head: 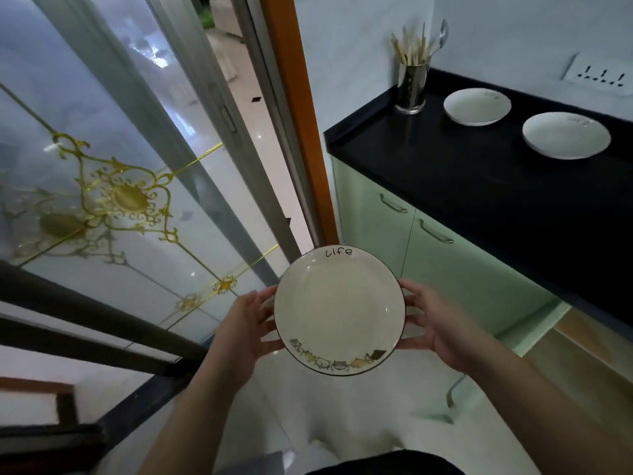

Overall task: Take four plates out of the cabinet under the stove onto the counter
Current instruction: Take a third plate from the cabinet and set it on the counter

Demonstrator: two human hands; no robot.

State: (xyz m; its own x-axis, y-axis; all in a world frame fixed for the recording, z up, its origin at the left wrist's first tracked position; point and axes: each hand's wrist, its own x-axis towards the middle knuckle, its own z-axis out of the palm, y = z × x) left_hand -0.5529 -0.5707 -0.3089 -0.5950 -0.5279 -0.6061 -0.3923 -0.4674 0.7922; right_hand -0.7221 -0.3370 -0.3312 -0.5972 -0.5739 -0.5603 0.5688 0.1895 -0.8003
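Head view: your left hand (239, 332) and right hand (436, 329) grip the third plate (339, 310), fingers curled on its rim; set it beside the two plates (477, 106) on the desk (479, 180).

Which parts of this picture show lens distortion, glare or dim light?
Head view: wide-angle bending curves the sliding glass door and black counter; small glare spots glint on the held plate; the cabinet doors lie in dim, greenish light.
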